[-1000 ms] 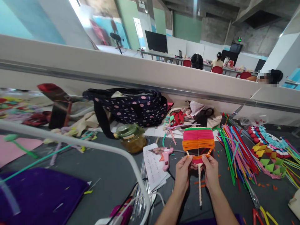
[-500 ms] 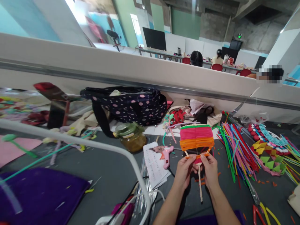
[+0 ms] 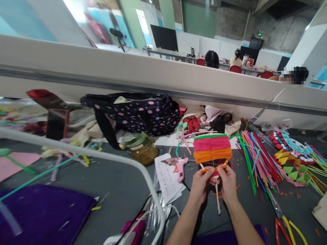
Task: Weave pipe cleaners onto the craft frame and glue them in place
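A striped craft piece [image 3: 212,148], banded green, pink and orange, stands up before me, apparently built of pipe cleaners on a pale frame. A cream, fuzzy handle [image 3: 218,199] hangs below it. My left hand [image 3: 203,182] pinches the lower left of the piece, fingers closed. On the lower right, my right hand [image 3: 228,180] is closed the same way. Between the two hands runs an orange pipe cleaner [image 3: 216,168] across the frame, its ends by my thumbs. Fingers partly hide the pink bit where frame and handle meet.
A pink glue gun [image 3: 182,169] lies on papers [image 3: 167,183] left of my hands. Rightward are a pipe-cleaner bundle [image 3: 260,160] and pliers [image 3: 283,221]. A glass jar [image 3: 141,151], a patterned bag [image 3: 138,114] and a white curved bar [image 3: 114,157] are on the left.
The camera view has shifted slightly, so most things sit a little further left. Both hands keep their hold on the striped piece, with hardly any visible movement.
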Demonstrator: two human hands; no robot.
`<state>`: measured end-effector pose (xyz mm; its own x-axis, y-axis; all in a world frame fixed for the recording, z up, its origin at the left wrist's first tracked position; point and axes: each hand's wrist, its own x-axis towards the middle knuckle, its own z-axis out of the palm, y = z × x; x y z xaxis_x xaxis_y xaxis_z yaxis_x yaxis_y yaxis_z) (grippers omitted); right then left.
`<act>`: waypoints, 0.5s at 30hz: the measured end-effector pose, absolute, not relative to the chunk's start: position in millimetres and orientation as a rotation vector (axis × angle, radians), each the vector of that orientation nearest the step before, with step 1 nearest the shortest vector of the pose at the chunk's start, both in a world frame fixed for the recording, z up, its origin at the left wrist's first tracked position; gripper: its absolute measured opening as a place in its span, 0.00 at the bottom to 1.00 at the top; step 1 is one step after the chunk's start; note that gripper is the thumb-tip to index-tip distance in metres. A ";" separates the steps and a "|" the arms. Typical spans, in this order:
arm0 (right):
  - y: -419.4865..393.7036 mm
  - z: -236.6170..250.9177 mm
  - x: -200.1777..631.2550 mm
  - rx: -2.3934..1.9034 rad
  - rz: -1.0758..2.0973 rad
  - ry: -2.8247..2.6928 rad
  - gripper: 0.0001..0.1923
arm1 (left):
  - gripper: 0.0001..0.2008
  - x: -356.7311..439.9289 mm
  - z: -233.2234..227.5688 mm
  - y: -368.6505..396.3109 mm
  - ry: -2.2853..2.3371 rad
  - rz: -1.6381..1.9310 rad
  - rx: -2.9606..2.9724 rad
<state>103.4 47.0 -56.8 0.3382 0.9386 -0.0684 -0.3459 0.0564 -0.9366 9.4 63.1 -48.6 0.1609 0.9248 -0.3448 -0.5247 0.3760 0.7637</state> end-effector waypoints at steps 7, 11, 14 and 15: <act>47.8 -54.1 101.0 -1.066 1.135 -0.626 0.13 | 0.14 12.5 -48.7 63.8 0.893 1.156 0.556; 46.9 -50.6 103.8 -1.051 1.180 -0.620 0.14 | 0.14 12.1 -49.9 64.7 0.899 1.159 0.563; 46.2 -49.1 108.2 -1.063 1.166 -0.669 0.16 | 0.14 10.0 -50.8 66.1 0.915 1.178 0.571; 46.2 -49.1 109.6 -1.075 1.144 -0.683 0.17 | 0.15 9.3 -51.1 66.6 0.926 1.185 0.578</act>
